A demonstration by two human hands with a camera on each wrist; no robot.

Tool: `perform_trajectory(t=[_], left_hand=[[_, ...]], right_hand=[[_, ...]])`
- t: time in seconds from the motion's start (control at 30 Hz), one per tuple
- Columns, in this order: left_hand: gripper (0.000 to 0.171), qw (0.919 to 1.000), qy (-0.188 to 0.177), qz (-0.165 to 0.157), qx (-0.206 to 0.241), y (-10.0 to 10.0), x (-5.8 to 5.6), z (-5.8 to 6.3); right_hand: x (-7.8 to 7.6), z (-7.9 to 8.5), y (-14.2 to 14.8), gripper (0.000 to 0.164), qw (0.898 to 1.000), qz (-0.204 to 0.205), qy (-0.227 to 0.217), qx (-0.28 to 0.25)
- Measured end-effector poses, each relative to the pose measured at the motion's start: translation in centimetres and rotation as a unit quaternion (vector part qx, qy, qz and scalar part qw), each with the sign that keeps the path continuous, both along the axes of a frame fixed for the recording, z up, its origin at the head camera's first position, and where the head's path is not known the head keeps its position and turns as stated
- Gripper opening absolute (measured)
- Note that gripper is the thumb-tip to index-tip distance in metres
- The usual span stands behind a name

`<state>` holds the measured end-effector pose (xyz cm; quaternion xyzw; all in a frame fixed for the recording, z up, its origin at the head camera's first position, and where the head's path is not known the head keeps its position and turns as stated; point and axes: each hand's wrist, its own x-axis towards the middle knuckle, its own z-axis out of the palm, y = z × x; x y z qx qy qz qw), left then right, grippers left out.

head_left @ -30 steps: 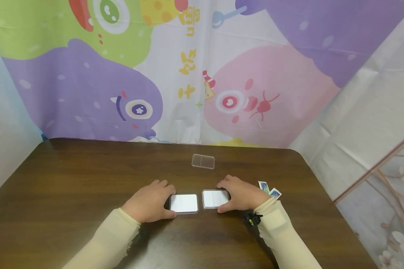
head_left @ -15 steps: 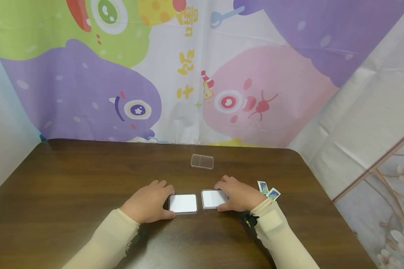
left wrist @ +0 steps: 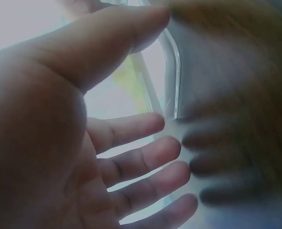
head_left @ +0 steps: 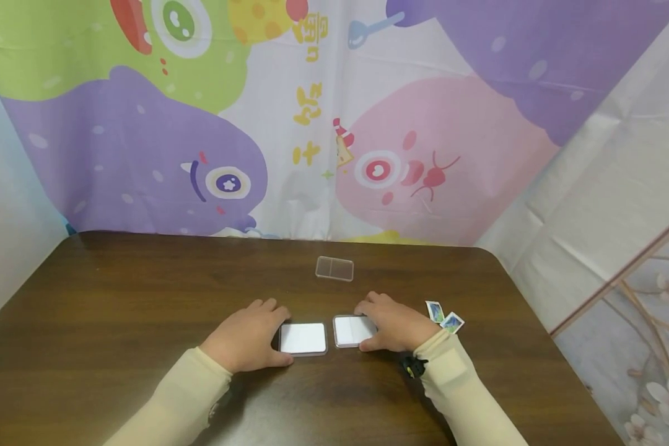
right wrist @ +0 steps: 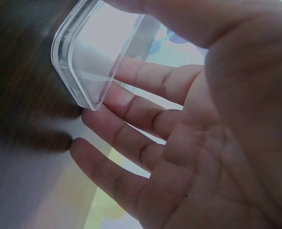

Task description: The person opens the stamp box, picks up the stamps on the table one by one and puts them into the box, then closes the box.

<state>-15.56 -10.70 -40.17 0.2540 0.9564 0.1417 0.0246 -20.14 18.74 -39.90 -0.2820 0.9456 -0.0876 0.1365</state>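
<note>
My left hand [head_left: 248, 337] grips the left end of a flat clear plastic case [head_left: 303, 338] with a white top or contents, lying on the table. Its thumb is at the near edge and the fingers at the far edge. Across a narrow gap, my right hand [head_left: 396, 323] holds the right end of a similar clear case [head_left: 350, 330], also white inside, between thumb and fingers. The right wrist view shows that case's rounded corner [right wrist: 86, 52] by the fingertips. In the left wrist view a clear rim [left wrist: 172, 71] runs between thumb and index finger.
Behind the hands lies a transparent rectangular lid or tray [head_left: 334, 268] on the brown wooden table [head_left: 145, 272]. Two small picture cards [head_left: 452, 323] lie beside the right wrist. A printed cartoon curtain [head_left: 301, 204] hangs along the table's back edge.
</note>
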Motion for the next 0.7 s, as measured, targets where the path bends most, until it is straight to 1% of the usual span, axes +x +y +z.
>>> perform_trajectory(t=[0.13,0.23,0.47,0.7], left_hand=[[0.071,0.9998,0.015,0.007,-0.008,0.32,-0.03,-0.30],[0.071,0.9996,0.025,0.003,-0.010,0.50,-0.07,-0.55],[0.057,0.9990,0.041,-0.015,-0.006,0.56,-0.08,-0.79],[0.055,0.9990,0.043,-0.015,-0.002,0.64,-0.06,-0.77]], right_hand=[[-0.03,0.01,0.04,0.059,1.000,0.003,0.001,-0.001],[-0.01,0.10,0.02,0.059,1.000,0.007,0.003,-0.004],[0.01,0.24,0.08,0.057,1.000,0.021,0.009,-0.008],[-0.01,0.17,0.15,0.057,1.000,0.018,0.008,-0.012]])
